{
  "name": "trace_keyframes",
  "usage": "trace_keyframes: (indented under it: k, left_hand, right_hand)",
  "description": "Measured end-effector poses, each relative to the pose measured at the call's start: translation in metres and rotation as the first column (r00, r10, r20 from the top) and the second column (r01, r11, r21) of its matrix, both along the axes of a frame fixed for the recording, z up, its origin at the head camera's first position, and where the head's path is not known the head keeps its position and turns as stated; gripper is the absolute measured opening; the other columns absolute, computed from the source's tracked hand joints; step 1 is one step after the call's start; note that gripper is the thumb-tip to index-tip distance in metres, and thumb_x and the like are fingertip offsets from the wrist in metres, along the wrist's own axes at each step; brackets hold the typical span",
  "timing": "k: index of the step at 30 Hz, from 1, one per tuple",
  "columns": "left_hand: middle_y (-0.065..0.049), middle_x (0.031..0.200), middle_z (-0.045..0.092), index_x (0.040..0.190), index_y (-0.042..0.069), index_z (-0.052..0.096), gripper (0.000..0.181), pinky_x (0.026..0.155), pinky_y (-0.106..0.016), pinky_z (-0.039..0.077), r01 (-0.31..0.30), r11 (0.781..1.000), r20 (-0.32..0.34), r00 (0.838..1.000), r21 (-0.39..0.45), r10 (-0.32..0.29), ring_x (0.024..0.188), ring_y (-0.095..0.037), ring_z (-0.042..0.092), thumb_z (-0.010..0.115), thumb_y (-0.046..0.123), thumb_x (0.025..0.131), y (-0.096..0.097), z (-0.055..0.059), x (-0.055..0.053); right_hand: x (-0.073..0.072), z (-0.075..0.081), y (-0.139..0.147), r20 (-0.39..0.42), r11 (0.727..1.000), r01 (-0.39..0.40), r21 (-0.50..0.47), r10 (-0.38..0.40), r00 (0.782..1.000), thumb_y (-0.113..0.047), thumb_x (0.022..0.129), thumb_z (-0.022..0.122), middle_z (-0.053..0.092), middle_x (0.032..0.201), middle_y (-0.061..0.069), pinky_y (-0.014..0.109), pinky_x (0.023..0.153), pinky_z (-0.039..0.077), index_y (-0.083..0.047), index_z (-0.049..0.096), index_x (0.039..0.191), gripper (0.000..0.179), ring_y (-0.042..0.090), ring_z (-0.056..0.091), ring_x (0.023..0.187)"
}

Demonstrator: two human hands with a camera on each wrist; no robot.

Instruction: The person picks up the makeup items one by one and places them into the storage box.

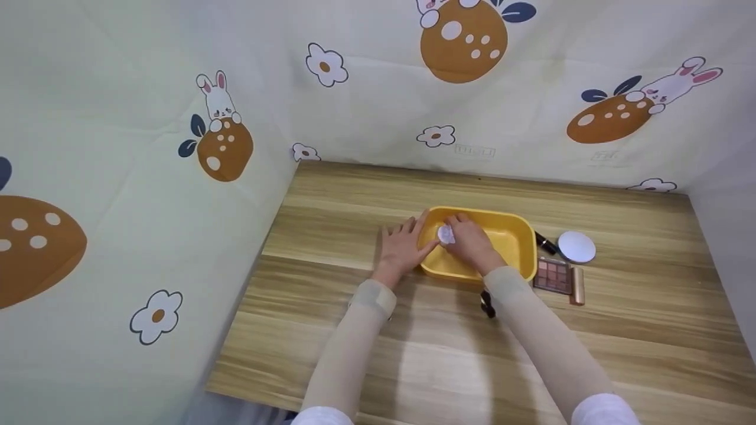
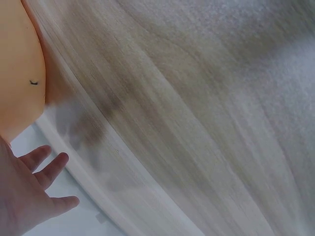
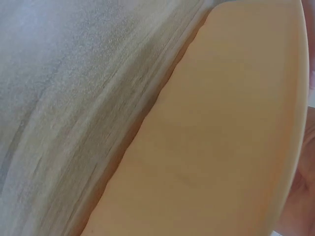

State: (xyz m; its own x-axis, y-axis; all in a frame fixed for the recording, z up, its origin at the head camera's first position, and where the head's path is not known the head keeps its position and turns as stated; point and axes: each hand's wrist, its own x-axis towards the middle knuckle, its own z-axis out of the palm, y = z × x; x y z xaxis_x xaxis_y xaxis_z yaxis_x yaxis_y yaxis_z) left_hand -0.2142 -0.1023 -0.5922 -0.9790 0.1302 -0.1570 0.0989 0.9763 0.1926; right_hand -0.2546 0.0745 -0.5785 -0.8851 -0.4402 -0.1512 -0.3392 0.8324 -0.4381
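Note:
A yellow plastic basin (image 1: pixel 514 248) stands on the wooden table. My left hand (image 1: pixel 401 245) rests at its left end, thumb over the rim and the other fingers spread outside. The left wrist view shows three straight fingers of that hand beside the basin's outer wall (image 2: pixel 19 73). Inside the basin, toward its left end, my right hand (image 1: pixel 471 242) pinches a small white, round, partly see-through thing (image 1: pixel 446 234). In the right wrist view the basin's side wall (image 3: pixel 197 128) hides most of that hand and whatever it holds.
Right of the basin lie a black tube (image 1: pixel 546 243), a round white disc (image 1: pixel 576 247), an eyeshadow palette (image 1: pixel 553 275) and a rose-gold tube (image 1: pixel 577 285). A small black item (image 1: pixel 487 304) lies by my right forearm. Patterned cloth (image 1: pixel 378 100) hangs behind the table.

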Motion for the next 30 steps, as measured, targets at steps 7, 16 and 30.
trace_keyframes:
  k: [7,16,30]
  left_hand:
    - [-0.004,0.161,0.036,0.16,0.039,0.002,0.077,0.118,-0.067,0.021,-0.008,0.999,0.015,1.0,0.031,0.008,0.143,-0.037,0.043,0.033,0.07,0.097,0.0032,-0.0019,-0.0006]
    - [-0.003,0.161,0.037,0.16,0.04,-0.001,0.078,0.119,-0.066,0.021,-0.003,1.0,0.032,0.999,0.001,0.003,0.145,-0.034,0.042,0.026,0.075,0.095,0.0058,-0.0038,0.0]
    - [-0.004,0.158,0.042,0.16,0.039,0.0,0.078,0.117,-0.066,0.025,-0.004,1.0,0.0,1.0,0.0,0.004,0.143,-0.032,0.044,0.029,0.073,0.096,-0.0014,-0.0004,0.0005]
  right_hand:
    - [0.0028,-0.004,-0.0011,0.011,0.999,0.028,-0.034,-0.027,1.0,-0.018,0.094,0.067,0.048,0.135,0.026,0.053,0.103,0.049,0.003,0.046,0.138,0.053,0.041,0.058,0.116]
    - [0.0085,-0.0047,-0.0004,-0.052,0.999,0.037,-0.035,-0.039,0.998,-0.02,0.09,0.075,0.049,0.12,0.023,0.048,0.085,0.057,0.002,0.058,0.11,0.034,0.038,0.064,0.095]
    - [0.0066,0.0013,-0.0018,-0.043,0.998,-0.042,-0.049,0.04,0.998,-0.023,0.095,0.068,0.053,0.121,0.019,0.046,0.095,0.055,0.002,0.061,0.121,0.037,0.036,0.064,0.103]
